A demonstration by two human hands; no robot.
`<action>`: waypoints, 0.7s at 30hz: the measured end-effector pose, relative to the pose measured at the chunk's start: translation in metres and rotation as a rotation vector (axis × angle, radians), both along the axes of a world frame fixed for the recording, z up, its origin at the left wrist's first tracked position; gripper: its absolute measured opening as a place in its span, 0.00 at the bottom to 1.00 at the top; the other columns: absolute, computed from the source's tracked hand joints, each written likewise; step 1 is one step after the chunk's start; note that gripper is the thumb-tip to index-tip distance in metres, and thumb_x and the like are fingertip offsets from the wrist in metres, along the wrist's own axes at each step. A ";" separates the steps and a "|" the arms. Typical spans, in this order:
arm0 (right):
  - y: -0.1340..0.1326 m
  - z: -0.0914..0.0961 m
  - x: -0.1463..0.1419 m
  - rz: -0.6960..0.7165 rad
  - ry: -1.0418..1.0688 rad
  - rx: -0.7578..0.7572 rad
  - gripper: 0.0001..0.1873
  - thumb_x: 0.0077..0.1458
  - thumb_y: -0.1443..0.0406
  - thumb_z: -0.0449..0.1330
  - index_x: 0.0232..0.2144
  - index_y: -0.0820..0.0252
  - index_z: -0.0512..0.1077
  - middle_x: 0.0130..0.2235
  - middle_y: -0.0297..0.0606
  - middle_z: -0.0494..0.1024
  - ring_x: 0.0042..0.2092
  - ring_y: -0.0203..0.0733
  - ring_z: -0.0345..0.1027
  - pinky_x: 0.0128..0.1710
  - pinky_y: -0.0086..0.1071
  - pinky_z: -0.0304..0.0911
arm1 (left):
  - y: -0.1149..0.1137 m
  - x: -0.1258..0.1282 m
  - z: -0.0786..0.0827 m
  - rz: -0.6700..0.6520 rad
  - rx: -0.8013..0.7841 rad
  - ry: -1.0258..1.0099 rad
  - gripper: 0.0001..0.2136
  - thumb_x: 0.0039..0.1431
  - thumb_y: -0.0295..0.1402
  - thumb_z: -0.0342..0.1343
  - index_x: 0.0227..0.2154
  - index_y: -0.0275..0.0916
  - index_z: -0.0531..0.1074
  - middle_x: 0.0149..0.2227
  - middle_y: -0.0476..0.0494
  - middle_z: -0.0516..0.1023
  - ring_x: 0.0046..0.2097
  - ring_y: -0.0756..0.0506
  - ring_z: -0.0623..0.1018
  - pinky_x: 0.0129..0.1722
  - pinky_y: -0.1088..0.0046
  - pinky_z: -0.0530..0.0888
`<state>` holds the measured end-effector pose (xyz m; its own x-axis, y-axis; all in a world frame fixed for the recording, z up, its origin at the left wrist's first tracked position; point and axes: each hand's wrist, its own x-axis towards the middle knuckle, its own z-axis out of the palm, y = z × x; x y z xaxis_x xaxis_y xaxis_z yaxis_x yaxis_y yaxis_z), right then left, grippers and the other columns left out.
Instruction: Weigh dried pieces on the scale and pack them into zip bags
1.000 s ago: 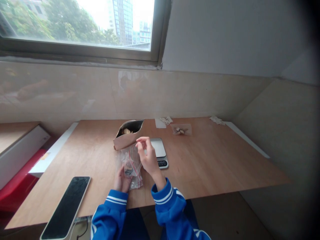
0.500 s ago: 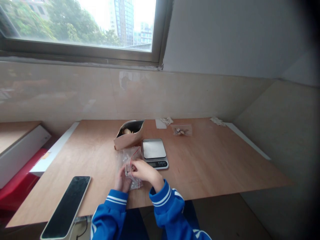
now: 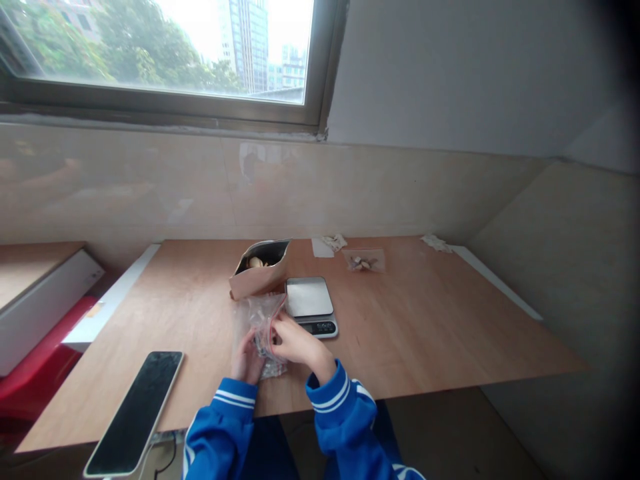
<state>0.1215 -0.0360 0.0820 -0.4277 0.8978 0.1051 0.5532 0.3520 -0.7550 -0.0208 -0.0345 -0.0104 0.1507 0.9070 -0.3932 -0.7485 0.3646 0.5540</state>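
Gripping a small plastic bag (image 3: 265,328) with a red zip edge between both hands, just above the wooden table (image 3: 425,313). Curling the left hand's (image 3: 245,360) fingers around the bag's lower part, with the fingertips pointing up and pressing into the film. Closing the right hand's (image 3: 298,345) fingers on the bag from the side, with the thumb hidden and the fingertips resting near the red strip. Showing the film bunching up between the two hands, with small dark and pale pieces inside, too blurred to identify. Leaving unclear whether the bag's lowest corner is touching the wood.

Sitting just beyond the right fingertips, a digital kitchen scale (image 3: 309,300) with a metal top, nothing lying on its plate. Leaning just beyond the left fingertips, a tan paper pouch (image 3: 259,277), its open mouth showing pale rounded pieces. Lying well past the fingers, a second small clear bag (image 3: 363,261) holding pale bits, beside a white paper slip (image 3: 321,248) and a crumpled scrap (image 3: 324,240). Resting well to the left of the left fingers, a black-screened phone (image 3: 133,413) at a slant. Showing blue sleeves with white stripes, the left sleeve (image 3: 223,427) and right sleeve (image 3: 340,417), both running back from the wrists toward the table's near edge.
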 end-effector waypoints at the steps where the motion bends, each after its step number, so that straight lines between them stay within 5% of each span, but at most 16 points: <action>1: 0.000 0.002 0.001 0.018 -0.009 0.020 0.09 0.47 0.73 0.60 0.33 0.61 0.71 0.43 0.42 0.70 0.46 0.45 0.65 0.48 0.36 0.61 | 0.000 0.000 0.000 -0.006 0.000 0.003 0.10 0.56 0.30 0.51 0.37 0.33 0.75 0.34 0.41 0.81 0.46 0.40 0.78 0.49 0.63 0.73; 5: -0.002 0.008 0.003 0.033 0.021 0.042 0.10 0.48 0.73 0.59 0.35 0.59 0.69 0.43 0.41 0.70 0.46 0.44 0.65 0.49 0.36 0.61 | -0.001 -0.001 0.000 -0.020 -0.008 0.009 0.11 0.58 0.29 0.49 0.39 0.33 0.75 0.34 0.42 0.81 0.44 0.40 0.79 0.45 0.67 0.75; 10: -0.002 0.011 0.004 -0.007 0.062 -0.035 0.06 0.49 0.72 0.57 0.31 0.60 0.67 0.36 0.37 0.72 0.37 0.39 0.66 0.38 0.31 0.63 | -0.002 -0.001 0.003 -0.035 -0.030 0.029 0.12 0.59 0.29 0.47 0.39 0.33 0.75 0.34 0.40 0.81 0.39 0.41 0.80 0.38 0.68 0.76; 21: 0.000 0.012 0.009 -0.174 0.255 -0.141 0.07 0.56 0.65 0.52 0.39 0.58 0.62 0.34 0.34 0.72 0.34 0.38 0.69 0.35 0.32 0.64 | -0.001 0.001 0.008 -0.019 -0.018 -0.047 0.14 0.60 0.30 0.47 0.43 0.36 0.75 0.38 0.39 0.81 0.44 0.41 0.79 0.44 0.68 0.74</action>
